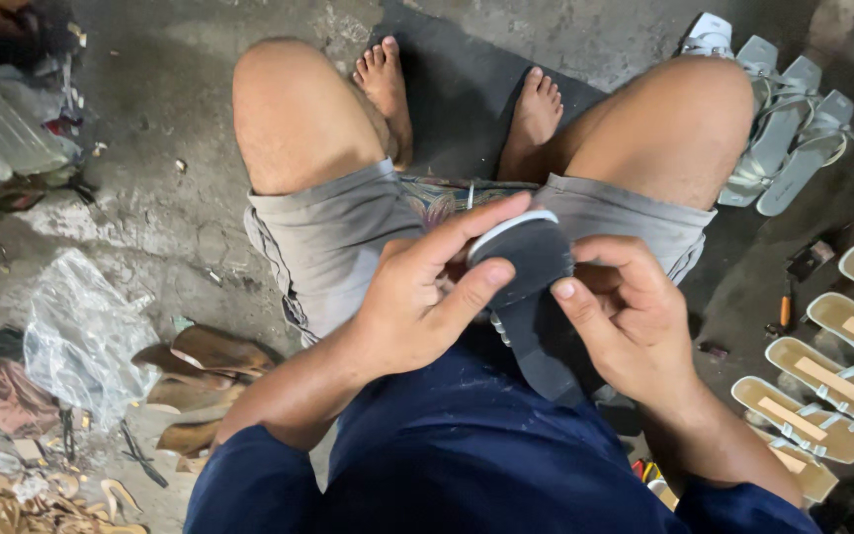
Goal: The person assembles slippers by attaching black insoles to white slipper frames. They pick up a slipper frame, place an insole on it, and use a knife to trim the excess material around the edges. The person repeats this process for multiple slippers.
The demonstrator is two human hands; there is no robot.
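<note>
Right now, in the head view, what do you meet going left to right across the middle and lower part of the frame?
Crumpled clear plastic bag → brown sole pieces → left hand → dark sandal sole held in both hands → right hand → row of tan-lined sandals on the floor.

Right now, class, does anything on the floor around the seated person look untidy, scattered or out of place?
Yes. On the left, brown sole-shaped cut-outs lie overlapped beside a crumpled clear plastic bag, with tan offcut scraps strewn below. By contrast, the beige strapped sandals on the right sit in a neat row.
</note>
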